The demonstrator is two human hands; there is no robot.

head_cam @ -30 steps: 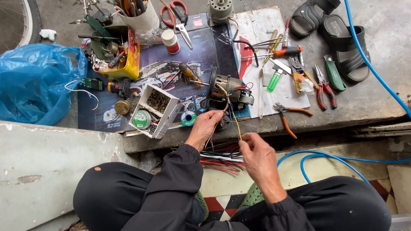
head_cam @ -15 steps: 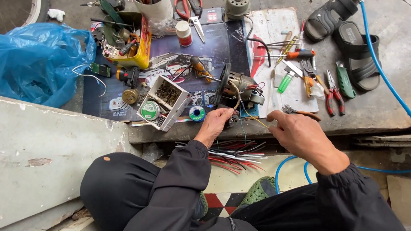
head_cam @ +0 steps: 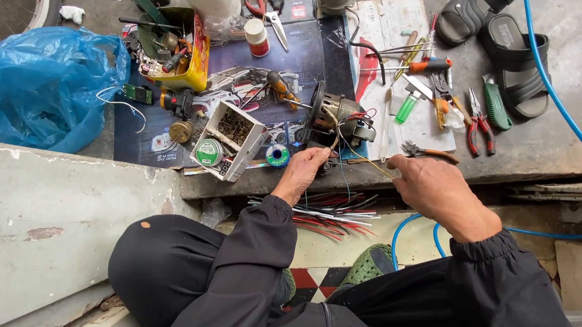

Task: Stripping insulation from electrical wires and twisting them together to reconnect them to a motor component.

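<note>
While hands (head_cam: 371, 178) pinch wires (head_cam: 355, 152) | motor (head_cam: 337, 119) (upright) beside

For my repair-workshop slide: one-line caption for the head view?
Both hands draw a yellow wire from a small electric motor amid scattered tools.

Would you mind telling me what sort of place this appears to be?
Probably an informal outdoor repair spot: a small electric motor, pliers and a screwdriver lie on a concrete slab beside sandals.

On the bench (head_cam: 561, 143), the motor (head_cam: 337, 119) sits central; a box (head_cam: 232, 140) at nine o'clock, pliers (head_cam: 475, 124) at three, scissors (head_cam: 267, 0) at eleven, probably wires (head_cam: 332, 213) below.
</note>
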